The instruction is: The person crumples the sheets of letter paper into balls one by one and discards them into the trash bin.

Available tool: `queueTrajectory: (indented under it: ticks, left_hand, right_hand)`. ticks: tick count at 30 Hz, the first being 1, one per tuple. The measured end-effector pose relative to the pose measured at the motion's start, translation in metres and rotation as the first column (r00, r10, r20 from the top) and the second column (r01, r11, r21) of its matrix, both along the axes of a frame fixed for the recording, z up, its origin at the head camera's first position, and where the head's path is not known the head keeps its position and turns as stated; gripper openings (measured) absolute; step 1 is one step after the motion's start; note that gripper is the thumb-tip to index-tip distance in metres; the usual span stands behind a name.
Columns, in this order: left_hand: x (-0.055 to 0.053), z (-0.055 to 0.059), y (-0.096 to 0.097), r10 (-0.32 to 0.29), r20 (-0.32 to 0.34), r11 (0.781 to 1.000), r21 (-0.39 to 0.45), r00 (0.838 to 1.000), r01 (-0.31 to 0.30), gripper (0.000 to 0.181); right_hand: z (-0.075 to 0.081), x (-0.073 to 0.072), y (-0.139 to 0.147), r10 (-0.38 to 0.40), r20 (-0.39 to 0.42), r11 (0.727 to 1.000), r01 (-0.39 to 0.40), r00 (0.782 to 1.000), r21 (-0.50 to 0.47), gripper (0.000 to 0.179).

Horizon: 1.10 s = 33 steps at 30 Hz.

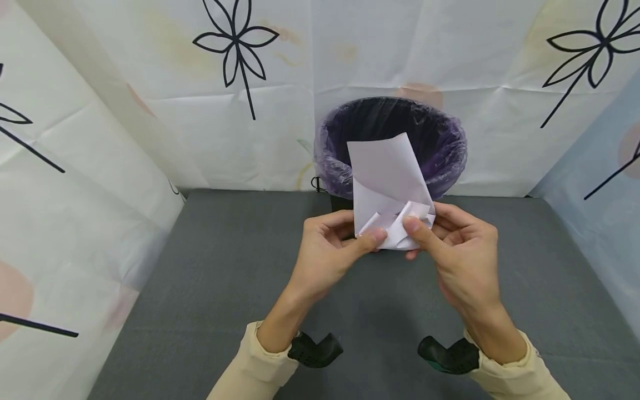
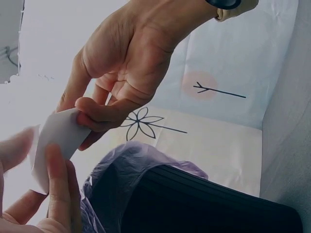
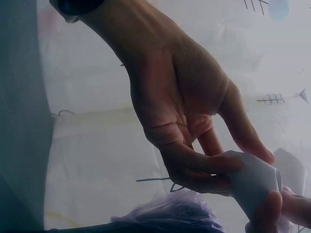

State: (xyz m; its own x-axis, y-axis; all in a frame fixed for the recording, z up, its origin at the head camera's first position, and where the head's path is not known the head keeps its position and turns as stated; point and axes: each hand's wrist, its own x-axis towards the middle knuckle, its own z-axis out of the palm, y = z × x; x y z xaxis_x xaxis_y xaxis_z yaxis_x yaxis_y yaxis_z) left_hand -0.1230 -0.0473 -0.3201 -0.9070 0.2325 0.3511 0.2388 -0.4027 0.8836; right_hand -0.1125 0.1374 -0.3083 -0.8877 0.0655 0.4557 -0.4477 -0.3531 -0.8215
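A white sheet of paper [image 1: 382, 166], its lower end creased and folded over, stands tilted up between both hands in the head view. My left hand [image 1: 325, 250] pinches the lower left corner, thumb on the front and fingers behind. The lower right side is pinched by my right hand [image 1: 465, 250], whose thumb presses on a folded flap. From the side, the left wrist view shows the paper [image 2: 60, 128] bent between the fingertips of both hands. In the right wrist view the folded paper [image 3: 252, 177] partly hides the fingertips.
Behind the paper stands a dark bin lined with a translucent purple bag [image 1: 332, 158], against the back cloth [image 1: 175, 122] printed with flowers. Grey covering [image 1: 225, 289] spreads under the hands. Hanging cloths close off the left and right sides. Black devices [image 1: 315, 351] sit on both wrists.
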Motion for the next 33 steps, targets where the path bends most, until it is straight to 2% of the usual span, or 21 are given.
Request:
queueTrajectory:
  ticks: [3, 6, 11, 15, 19, 23, 26, 28, 30, 33]
  left_hand:
    - [0.0002, 0.0004, -0.0006, -0.028, 0.006, 1.000, 0.005, 1.000, 0.028, 0.034]
    - [0.0009, 0.0010, -0.0005, -0.020, 0.005, 1.000, -0.002, 1.000, 0.020, 0.034]
    - [0.0013, 0.0027, 0.0008, 0.028, -0.019, 0.999, -0.038, 0.999, -0.029, 0.036]
    - [0.0003, 0.0022, 0.0025, 0.073, -0.038, 0.996, -0.054, 0.997, -0.075, 0.037]
    - [-0.0013, 0.0008, 0.0036, 0.110, -0.027, 0.993, -0.029, 0.994, -0.111, 0.039]
    - [-0.0041, -0.0003, 0.0039, 0.143, 0.009, 0.989, 0.025, 0.990, -0.143, 0.040]
    - [-0.0058, -0.0005, 0.0034, 0.162, 0.023, 0.985, 0.050, 0.987, -0.163, 0.037]
    - [-0.0061, -0.0001, 0.0028, 0.161, 0.028, 0.985, 0.060, 0.987, -0.162, 0.036]
    - [-0.0061, 0.0001, 0.0024, 0.159, 0.027, 0.985, 0.062, 0.987, -0.160, 0.035]
    - [-0.0051, 0.0003, 0.0023, 0.159, 0.009, 0.986, 0.041, 0.987, -0.159, 0.033]
  right_hand:
    - [0.0005, -0.0006, 0.0002, 0.019, -0.014, 1.000, -0.019, 1.000, -0.021, 0.027]
    - [-0.0004, -0.0012, 0.0002, 0.047, -0.031, 0.999, -0.048, 0.998, -0.027, 0.024]
    - [-0.0029, -0.0010, 0.0001, 0.027, -0.023, 1.000, -0.026, 0.999, 0.015, 0.019]
    - [-0.0042, -0.0023, -0.0003, 0.045, -0.036, 0.999, -0.045, 0.998, 0.009, 0.019]
    - [-0.0043, -0.0007, 0.0009, 0.049, -0.039, 0.994, -0.044, 0.998, 0.104, 0.028]
    - [-0.0028, 0.0044, 0.0036, 0.040, -0.016, 0.960, -0.034, 0.999, 0.279, 0.046]
    - [-0.0023, 0.0064, 0.0048, 0.044, -0.048, 0.927, -0.023, 0.998, 0.375, 0.065]
    - [-0.0033, 0.0059, 0.0045, 0.036, -0.115, 0.916, 0.013, 0.993, 0.402, 0.072]
    - [-0.0049, 0.0051, 0.0043, 0.002, -0.189, 0.894, 0.083, 0.982, 0.440, 0.076]
    - [-0.0075, 0.0035, 0.0031, -0.059, -0.296, 0.868, 0.196, 0.953, 0.457, 0.064]
